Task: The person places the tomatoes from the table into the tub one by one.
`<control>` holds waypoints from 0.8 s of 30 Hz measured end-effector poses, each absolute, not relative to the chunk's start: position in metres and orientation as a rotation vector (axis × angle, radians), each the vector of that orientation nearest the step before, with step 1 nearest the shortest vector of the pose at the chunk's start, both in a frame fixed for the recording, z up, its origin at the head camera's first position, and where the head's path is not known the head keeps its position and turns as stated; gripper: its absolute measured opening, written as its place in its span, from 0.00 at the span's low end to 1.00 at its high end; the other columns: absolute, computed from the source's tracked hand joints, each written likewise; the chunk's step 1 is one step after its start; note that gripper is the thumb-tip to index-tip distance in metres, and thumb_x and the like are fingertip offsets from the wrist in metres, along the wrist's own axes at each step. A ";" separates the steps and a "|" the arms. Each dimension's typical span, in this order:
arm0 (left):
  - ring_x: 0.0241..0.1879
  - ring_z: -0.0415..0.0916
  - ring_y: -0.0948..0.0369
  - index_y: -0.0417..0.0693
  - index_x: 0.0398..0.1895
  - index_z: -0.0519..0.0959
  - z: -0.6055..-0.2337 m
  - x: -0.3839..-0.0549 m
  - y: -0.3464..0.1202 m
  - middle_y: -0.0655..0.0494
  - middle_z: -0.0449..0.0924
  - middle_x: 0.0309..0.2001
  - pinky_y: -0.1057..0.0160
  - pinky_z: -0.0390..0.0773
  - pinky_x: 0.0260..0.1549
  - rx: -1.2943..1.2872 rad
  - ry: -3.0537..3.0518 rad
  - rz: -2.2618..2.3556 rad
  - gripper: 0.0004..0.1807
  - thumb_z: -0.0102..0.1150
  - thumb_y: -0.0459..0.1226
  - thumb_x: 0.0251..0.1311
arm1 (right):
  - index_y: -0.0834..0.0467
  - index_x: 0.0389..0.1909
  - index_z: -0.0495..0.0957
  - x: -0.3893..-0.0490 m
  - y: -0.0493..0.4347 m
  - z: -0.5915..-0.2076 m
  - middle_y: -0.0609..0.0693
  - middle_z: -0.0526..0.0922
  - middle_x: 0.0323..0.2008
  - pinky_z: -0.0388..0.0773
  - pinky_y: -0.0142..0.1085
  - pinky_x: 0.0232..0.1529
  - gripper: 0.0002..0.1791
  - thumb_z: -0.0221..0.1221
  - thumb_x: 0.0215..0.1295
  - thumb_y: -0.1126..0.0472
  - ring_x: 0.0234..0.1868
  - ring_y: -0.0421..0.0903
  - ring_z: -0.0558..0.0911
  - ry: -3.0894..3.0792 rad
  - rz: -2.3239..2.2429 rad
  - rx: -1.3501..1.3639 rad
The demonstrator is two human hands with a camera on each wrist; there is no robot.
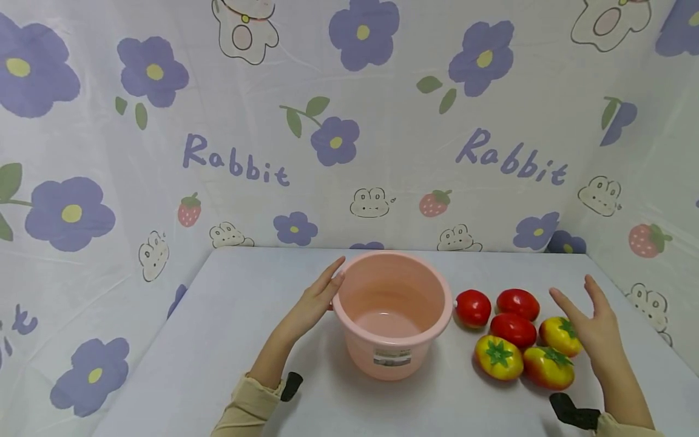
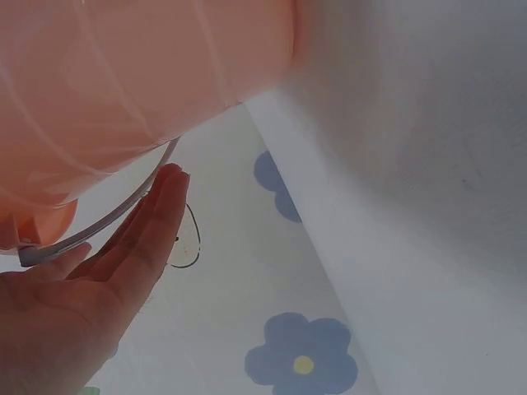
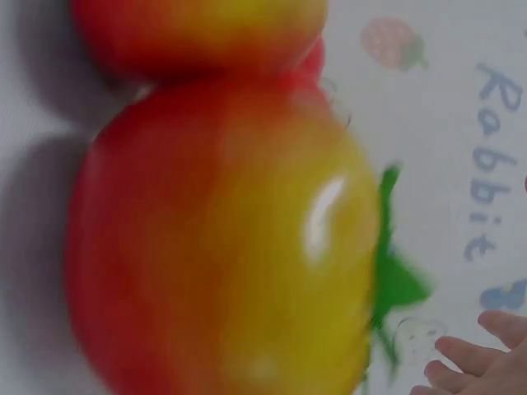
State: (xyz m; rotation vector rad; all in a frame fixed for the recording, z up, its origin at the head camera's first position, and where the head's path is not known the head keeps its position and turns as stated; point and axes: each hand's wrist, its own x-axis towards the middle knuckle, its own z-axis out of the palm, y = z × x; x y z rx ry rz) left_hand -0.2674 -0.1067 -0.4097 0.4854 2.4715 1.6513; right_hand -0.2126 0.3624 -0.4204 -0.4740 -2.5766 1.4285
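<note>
Left of frame: flower-print curtain, spanning back and right too. White table, lower frame. Left hand, fingers straight, beside rim of pink bucket, lower centre. Lower right: red and yellow-red tomatoes clustered; right hand beside them, fingers spread.

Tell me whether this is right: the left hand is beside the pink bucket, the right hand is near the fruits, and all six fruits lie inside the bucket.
One part is wrong: the head view shows all six fruits on the table, outside the bucket. The left hand is indeed beside the bucket and the right hand near the fruits.
</note>
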 end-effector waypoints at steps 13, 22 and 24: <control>0.58 0.75 0.53 0.71 0.75 0.56 -0.411 -0.267 -0.106 0.58 0.63 0.73 0.58 0.79 0.47 0.486 2.489 1.643 0.29 0.35 0.59 0.73 | 0.50 0.76 0.23 -0.217 0.393 -0.450 0.61 0.26 0.77 0.42 0.71 0.68 0.56 0.48 0.66 0.32 0.77 0.66 0.32 -2.586 1.562 -0.730; 0.61 0.73 0.54 0.69 0.75 0.57 -0.411 -0.268 -0.105 0.59 0.64 0.72 0.59 0.79 0.47 0.490 2.474 1.661 0.28 0.35 0.58 0.73 | 0.52 0.76 0.22 -0.222 0.393 -0.465 0.62 0.26 0.76 0.45 0.68 0.69 0.58 0.51 0.64 0.31 0.76 0.66 0.33 -2.601 1.605 -0.786; 0.61 0.73 0.53 0.69 0.75 0.57 -0.411 -0.268 -0.105 0.58 0.64 0.72 0.58 0.80 0.47 0.492 2.478 1.659 0.28 0.35 0.58 0.74 | 0.53 0.76 0.22 -0.222 0.390 -0.467 0.63 0.27 0.76 0.45 0.67 0.70 0.58 0.51 0.65 0.33 0.76 0.67 0.34 -2.612 1.609 -0.776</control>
